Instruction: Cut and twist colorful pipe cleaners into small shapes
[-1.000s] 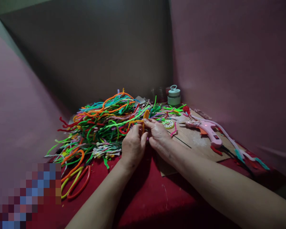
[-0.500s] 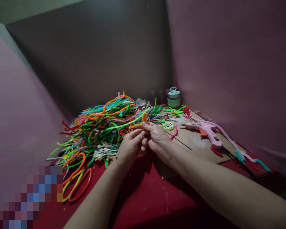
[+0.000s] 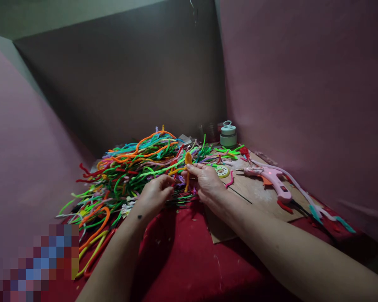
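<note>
My right hand [image 3: 209, 182] pinches a yellow-orange pipe cleaner [image 3: 188, 158] between thumb and fingers. Its upper part is bent into a narrow upright loop; one tail points left and another hangs down below the fingers. To the left of it, my left hand [image 3: 154, 195] is apart from the bent piece, thumb and forefinger spread with nothing visible between them. Behind both hands spreads a big heap of coloured pipe cleaners [image 3: 138, 161]. White-tipped stems [image 3: 127, 207] lie beside my left wrist, partly covered by it.
A pink glue gun [image 3: 271, 176] with a lit red light rests on a brown board [image 3: 255, 195] at the right. Near it are a round yellow-rimmed disc [image 3: 222, 171] and a dark thin rod [image 3: 239, 195]. A pale green jar [image 3: 228, 135] stands behind. Red cloth [image 3: 189, 256] covers the table.
My left hand has let go of the pipe cleaner and moved left and slightly down. My right hand keeps hold of it, and its second tail now hangs in sight.
</note>
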The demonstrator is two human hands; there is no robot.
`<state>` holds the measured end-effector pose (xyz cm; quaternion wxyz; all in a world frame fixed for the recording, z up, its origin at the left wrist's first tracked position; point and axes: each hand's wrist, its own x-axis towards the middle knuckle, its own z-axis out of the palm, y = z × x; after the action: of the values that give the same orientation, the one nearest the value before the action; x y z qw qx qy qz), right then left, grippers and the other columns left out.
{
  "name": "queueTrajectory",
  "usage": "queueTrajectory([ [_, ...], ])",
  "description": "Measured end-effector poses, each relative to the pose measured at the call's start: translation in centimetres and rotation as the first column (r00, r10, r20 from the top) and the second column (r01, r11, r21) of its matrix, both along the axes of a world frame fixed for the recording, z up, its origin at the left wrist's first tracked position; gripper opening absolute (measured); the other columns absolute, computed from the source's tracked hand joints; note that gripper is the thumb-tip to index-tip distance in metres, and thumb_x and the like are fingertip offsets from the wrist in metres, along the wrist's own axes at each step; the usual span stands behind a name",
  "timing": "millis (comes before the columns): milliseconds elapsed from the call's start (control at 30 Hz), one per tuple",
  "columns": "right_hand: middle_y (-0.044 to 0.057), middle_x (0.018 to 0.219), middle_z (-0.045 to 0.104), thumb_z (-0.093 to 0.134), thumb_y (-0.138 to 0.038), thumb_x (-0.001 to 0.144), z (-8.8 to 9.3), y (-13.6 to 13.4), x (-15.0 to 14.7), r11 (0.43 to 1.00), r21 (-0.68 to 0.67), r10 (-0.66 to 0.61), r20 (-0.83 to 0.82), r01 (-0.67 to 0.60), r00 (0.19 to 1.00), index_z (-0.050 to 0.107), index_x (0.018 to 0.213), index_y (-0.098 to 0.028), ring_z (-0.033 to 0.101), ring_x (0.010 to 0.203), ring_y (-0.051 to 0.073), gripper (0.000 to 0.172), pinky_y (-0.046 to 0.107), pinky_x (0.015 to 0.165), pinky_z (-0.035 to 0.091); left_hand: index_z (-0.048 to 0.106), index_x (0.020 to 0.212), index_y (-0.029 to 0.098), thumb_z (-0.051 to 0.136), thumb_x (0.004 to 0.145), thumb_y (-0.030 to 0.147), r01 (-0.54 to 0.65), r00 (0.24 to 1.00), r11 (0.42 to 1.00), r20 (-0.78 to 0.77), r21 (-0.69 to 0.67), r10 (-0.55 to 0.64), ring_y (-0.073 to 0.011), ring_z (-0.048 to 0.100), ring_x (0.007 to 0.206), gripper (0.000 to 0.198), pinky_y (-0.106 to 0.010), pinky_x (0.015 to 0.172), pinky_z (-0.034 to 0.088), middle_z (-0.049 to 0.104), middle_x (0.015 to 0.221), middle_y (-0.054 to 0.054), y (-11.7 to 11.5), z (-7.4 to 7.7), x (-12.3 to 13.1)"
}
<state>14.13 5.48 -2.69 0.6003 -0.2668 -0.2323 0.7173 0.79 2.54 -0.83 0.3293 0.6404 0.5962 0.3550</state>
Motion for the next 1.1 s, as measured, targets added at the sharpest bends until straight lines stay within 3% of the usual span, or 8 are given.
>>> queueTrajectory([
  [133, -0.003, 0.048, 0.057, 0.067, -0.013, 0.061, -0.6, 0.0, -0.2, 0.999, 0.051, 0.019, -0.008, -0.019, 1.0, 0.055, 0.061, -0.013, 0.05, 0.041, 0.007, 0.012, 0.02, 0.044, 0.041, 0.06, 0.095, 0.017, 0.065, 0.066, 0.03, 0.043, 0.987, 0.987, 0.149, 0.153, -0.066, -0.0102, 0.053, 0.062, 0.033, -0.02, 0.053, 0.041, 0.063, 0.082, -0.002, 0.0, 0.0, 0.2],
  [300, 0.001, 0.053, 0.062, 0.065, -0.018, 0.06, -1.2, -0.3, -0.4, 0.979, 0.103, 0.169, 0.069, -0.175, 0.983, 0.059, 0.062, -0.012, 0.052, 0.043, 0.01, 0.009, 0.023, 0.046, 0.042, 0.062, 0.078, 0.013, 0.063, 0.069, 0.034, -0.106, 0.983, 0.969, 0.171, 0.222, 0.069, -0.0061, 0.042, 0.048, 0.022, -0.018, 0.046, 0.033, 0.052, 0.056, 0.003, -0.5, 0.0, 0.8],
  [433, 0.003, 0.056, 0.063, 0.058, -0.027, 0.067, -1.3, -0.1, -0.2, 0.968, 0.1, 0.223, 0.084, -0.231, 0.971, 0.062, 0.066, -0.011, 0.052, 0.045, 0.011, 0.016, 0.024, 0.046, 0.042, 0.06, 0.072, 0.013, 0.062, 0.069, 0.033, -0.121, 0.984, 0.976, 0.15, 0.179, 0.095, -0.005, 0.036, 0.043, 0.02, -0.018, 0.042, 0.028, 0.046, 0.049, 0.005, -0.7, 0.4, 0.5],
  [667, -0.003, 0.052, 0.056, 0.07, -0.023, 0.058, -1.3, 0.0, -0.1, 0.969, 0.189, 0.151, 0.067, -0.161, 0.986, 0.059, 0.065, -0.013, 0.043, 0.041, 0.005, 0.017, 0.019, 0.04, 0.034, 0.057, 0.066, 0.013, 0.065, 0.068, 0.03, 0.021, 0.982, 0.997, 0.185, 0.072, -0.034, -0.0041, 0.036, 0.041, 0.019, -0.017, 0.04, 0.025, 0.046, 0.048, 0.005, -0.7, 0.7, 0.1],
  [800, -0.005, 0.049, 0.052, 0.072, -0.017, 0.054, -1.2, 0.2, -0.2, 0.985, 0.142, 0.099, -0.003, -0.098, 0.995, 0.056, 0.062, -0.013, 0.039, 0.04, 0.004, 0.019, 0.018, 0.039, 0.032, 0.06, 0.08, 0.016, 0.068, 0.066, 0.031, 0.026, 0.842, 0.999, 0.538, 0.022, -0.034, -0.0056, 0.047, 0.047, 0.021, -0.017, 0.046, 0.036, 0.055, 0.059, 0.003, -0.2, 0.2, -0.4],
  [867, -0.006, 0.048, 0.051, 0.072, -0.016, 0.054, -1.2, 0.3, -0.2, 0.988, 0.128, 0.088, -0.033, -0.083, 0.996, 0.055, 0.062, -0.014, 0.038, 0.039, 0.004, 0.019, 0.018, 0.038, 0.03, 0.061, 0.086, 0.016, 0.07, 0.064, 0.031, 0.061, 0.783, 0.997, 0.622, -0.037, -0.025, -0.0063, 0.05, 0.051, 0.028, -0.018, 0.048, 0.038, 0.058, 0.065, 0.001, 0.0, 0.0, -0.4],
  [1000, -0.006, 0.045, 0.05, 0.07, -0.014, 0.054, -1.2, 0.2, -0.2, 0.986, 0.117, 0.12, -0.001, -0.119, 0.993, 0.053, 0.06, -0.014, 0.039, 0.038, 0.004, 0.018, 0.018, 0.037, 0.028, 0.064, 0.071, 0.011, 0.069, 0.065, 0.031, 0.207, 0.84, 0.976, 0.523, -0.065, -0.143, -0.0067, 0.047, 0.049, 0.021, -0.019, 0.046, 0.035, 0.056, 0.058, 0.001, 0.1, -0.6, 0.4],
  [1100, -0.005, 0.047, 0.052, 0.071, -0.016, 0.053, -1.3, 0.0, -0.3, 0.979, 0.143, 0.143, 0.029, -0.146, 0.989, 0.054, 0.06, -0.013, 0.041, 0.039, 0.005, 0.018, 0.018, 0.038, 0.028, 0.06, 0.058, 0.012, 0.066, 0.068, 0.029, 0.195, 0.869, 0.981, 0.463, 0.006, -0.176, -0.0055, 0.043, 0.047, 0.021, -0.019, 0.046, 0.032, 0.051, 0.05, 0.003, 0.1, -1.1, 0.9],
])
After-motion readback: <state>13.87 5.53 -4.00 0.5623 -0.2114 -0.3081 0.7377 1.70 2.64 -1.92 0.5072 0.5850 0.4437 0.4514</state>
